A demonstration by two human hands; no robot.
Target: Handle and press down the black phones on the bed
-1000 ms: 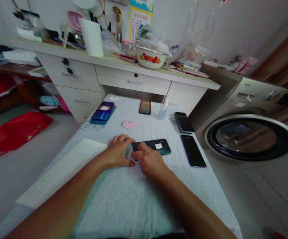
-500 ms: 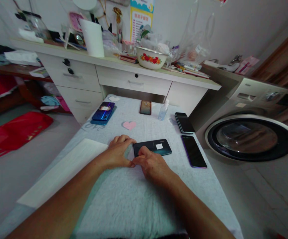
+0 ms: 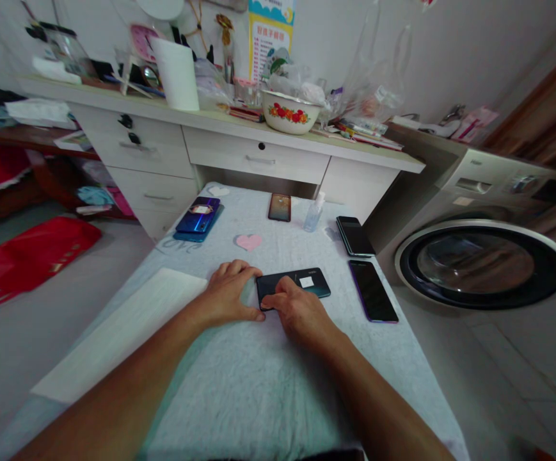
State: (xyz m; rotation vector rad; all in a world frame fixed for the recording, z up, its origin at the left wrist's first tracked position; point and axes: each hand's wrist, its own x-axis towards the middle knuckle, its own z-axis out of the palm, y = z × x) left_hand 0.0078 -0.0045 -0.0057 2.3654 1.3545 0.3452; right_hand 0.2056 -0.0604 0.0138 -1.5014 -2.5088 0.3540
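Observation:
A dark phone with a white square sticker lies back up on the cloth-covered table. My left hand rests at the phone's left end, thumb and fingers spread apart against its edges. Over the phone's lower left part is my right hand, its fingers curled and pressed together on the surface; whether something small is between them is hidden. A long white sheet lies left of my left forearm.
Stacked blue phones lie back left, a brown phone and spray bottle at the back. More phones line the right edge. Beyond stand a white desk and, rightward, a washing machine.
My right hand has slid slightly to the right, away from the phone's left end. My left hand stays at the phone's left end.

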